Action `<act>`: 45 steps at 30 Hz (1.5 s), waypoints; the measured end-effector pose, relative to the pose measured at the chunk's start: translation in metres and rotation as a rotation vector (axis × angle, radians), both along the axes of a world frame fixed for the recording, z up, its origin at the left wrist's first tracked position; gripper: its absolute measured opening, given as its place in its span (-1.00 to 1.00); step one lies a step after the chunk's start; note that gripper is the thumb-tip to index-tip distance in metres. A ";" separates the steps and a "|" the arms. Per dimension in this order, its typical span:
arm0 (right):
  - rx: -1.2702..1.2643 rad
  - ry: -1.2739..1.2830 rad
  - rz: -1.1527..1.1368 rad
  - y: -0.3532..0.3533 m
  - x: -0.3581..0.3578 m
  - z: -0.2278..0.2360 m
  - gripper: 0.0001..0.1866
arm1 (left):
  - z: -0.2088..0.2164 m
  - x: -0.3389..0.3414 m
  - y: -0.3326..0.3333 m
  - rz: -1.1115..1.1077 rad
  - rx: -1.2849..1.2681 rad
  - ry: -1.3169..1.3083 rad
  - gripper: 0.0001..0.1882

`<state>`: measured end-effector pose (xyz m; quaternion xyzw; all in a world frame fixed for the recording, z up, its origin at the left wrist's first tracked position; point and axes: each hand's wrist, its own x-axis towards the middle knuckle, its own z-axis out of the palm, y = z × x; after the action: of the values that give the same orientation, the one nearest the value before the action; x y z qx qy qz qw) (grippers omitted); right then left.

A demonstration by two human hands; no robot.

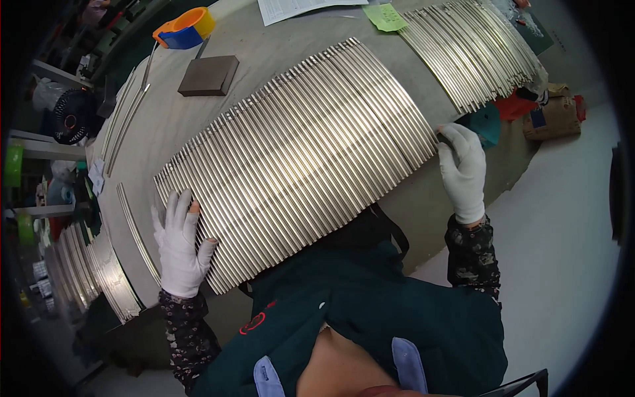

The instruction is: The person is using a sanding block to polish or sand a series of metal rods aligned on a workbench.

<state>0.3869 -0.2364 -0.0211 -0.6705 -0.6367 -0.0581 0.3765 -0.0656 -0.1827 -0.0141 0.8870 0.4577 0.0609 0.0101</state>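
Observation:
A wide row of shiny metal rods (297,152) lies side by side across the table in front of me, the rods slanting up from near to far. My left hand (180,248), in a white glove with bare thumb and fingertip, rests at the row's left end with its fingers stretched out along the outermost rods. At the row's right end is my right hand (463,165), also white-gloved. Its fingers are curled together around a small dark piece (443,138) beside the last rods; most of that piece is hidden.
A brown block (208,75) and an orange-and-blue tape dispenser (184,28) stand beyond the row. Another batch of rods (473,53) lies at the far right beside a green note (385,18). Loose rods (137,231) lie on the left, near more stacked metal (109,271).

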 end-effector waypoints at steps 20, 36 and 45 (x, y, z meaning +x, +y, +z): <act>-0.319 -0.538 0.321 0.086 -0.002 -0.012 -0.37 | -0.017 0.120 0.075 -0.430 0.023 0.028 -0.24; -0.285 -0.518 0.344 0.087 0.011 -0.015 -0.39 | -0.006 0.163 0.031 -0.648 -0.119 -0.105 -0.26; -0.284 -0.481 0.358 0.088 0.008 -0.010 -0.38 | 0.035 0.122 0.006 -0.815 -0.230 -0.227 -0.42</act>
<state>0.3953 -0.1485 -0.0316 -0.5609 -0.8167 -0.0585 0.1225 0.0560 -0.1765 0.0207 0.9759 0.0699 0.0977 0.1821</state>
